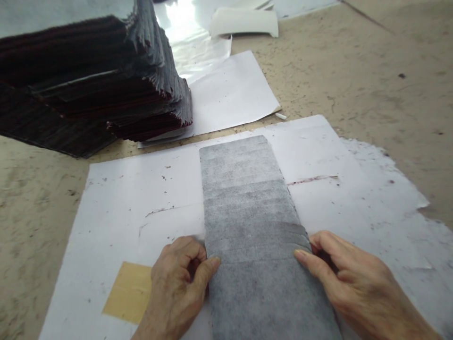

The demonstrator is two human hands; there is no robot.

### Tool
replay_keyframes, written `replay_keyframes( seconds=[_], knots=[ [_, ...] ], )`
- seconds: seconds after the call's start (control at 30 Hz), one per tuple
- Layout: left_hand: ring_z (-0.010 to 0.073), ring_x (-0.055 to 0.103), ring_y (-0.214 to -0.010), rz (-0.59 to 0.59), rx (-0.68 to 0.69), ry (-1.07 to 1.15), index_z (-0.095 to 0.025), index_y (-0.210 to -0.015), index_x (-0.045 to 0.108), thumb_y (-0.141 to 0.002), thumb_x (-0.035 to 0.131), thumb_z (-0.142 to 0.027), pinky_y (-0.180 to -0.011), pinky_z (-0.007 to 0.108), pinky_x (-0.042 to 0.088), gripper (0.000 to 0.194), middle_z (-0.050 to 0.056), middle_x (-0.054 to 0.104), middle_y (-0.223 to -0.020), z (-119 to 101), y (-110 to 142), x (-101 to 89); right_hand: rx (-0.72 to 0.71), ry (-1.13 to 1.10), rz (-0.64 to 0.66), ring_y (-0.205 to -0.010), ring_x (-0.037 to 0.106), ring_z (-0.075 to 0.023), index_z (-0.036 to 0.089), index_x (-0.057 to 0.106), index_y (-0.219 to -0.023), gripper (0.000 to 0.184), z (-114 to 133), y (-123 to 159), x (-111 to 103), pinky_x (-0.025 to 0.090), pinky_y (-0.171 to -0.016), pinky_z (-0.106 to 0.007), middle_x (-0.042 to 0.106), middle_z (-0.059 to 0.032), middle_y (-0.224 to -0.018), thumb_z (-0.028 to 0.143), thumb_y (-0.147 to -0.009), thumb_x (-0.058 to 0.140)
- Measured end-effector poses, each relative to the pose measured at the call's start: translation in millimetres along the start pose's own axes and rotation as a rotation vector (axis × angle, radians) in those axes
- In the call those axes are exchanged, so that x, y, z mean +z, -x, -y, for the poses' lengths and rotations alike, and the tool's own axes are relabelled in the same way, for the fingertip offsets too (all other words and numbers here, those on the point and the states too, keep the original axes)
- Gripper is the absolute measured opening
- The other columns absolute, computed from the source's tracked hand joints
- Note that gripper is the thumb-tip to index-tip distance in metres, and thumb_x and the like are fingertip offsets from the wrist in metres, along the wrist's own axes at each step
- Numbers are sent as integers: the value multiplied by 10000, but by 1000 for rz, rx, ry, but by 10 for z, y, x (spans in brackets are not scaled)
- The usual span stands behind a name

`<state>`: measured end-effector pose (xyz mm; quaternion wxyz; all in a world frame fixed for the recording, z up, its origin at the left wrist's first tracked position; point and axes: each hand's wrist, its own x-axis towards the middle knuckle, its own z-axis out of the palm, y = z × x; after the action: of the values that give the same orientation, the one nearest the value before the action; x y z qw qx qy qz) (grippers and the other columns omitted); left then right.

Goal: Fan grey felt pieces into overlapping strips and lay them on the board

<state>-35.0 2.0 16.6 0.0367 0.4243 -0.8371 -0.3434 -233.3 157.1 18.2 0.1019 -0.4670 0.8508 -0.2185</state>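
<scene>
A long grey fabric panel [253, 203] with faint crosswise creases lies lengthwise before me, its near end running out of the picture. My left hand [182, 278] is closed on its left edge, thumb on top and fingers curled at the side. On the opposite edge, my right hand [347, 274] pinches the panel the same way, at about the same height. Beneath the panel is a large white paper sheet [116, 203] with dark marks and specks. A tan tape square [129, 293] sits on the sheet beside my left hand.
A tall stack of dark, frayed-edged fabric pieces [106, 75] stands at the back left. Behind the sheet lie another white paper [233, 94], a curved cream piece [246, 22] and a small white stick [281, 116]. The tan tabletop [399, 108] carries scattered specks and thread bits.
</scene>
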Motion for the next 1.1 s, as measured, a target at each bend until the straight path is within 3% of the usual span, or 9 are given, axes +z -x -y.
replay_keyframes(
  seconds=[0.27,0.63,1.1],
  knots=[
    [141,461,-583,23,-4,-35,-192,-546,444,-787,532,-364,-578,275,332,309,-22,456,-564,2,12,14,15,-82,18,-413,454,-96,216,407,-565,262,35,-48,-22,356,-407,-225,456,37,-500,318,-797,471],
    [136,515,-574,2,125,-175,-203,-576,492,-809,517,-429,-544,250,388,326,-25,516,-577,165,2,33,112,-84,-6,-433,426,-85,210,382,-559,249,71,-19,-11,333,-421,-214,441,47,-503,252,-755,528],
    [134,507,-562,-48,163,-149,-196,-557,475,-809,546,-359,-539,250,375,309,-28,497,-551,80,-1,51,36,-118,-36,-397,434,-86,216,383,-534,254,72,-54,-17,346,-375,-203,441,42,-482,279,-757,487]
  ],
)
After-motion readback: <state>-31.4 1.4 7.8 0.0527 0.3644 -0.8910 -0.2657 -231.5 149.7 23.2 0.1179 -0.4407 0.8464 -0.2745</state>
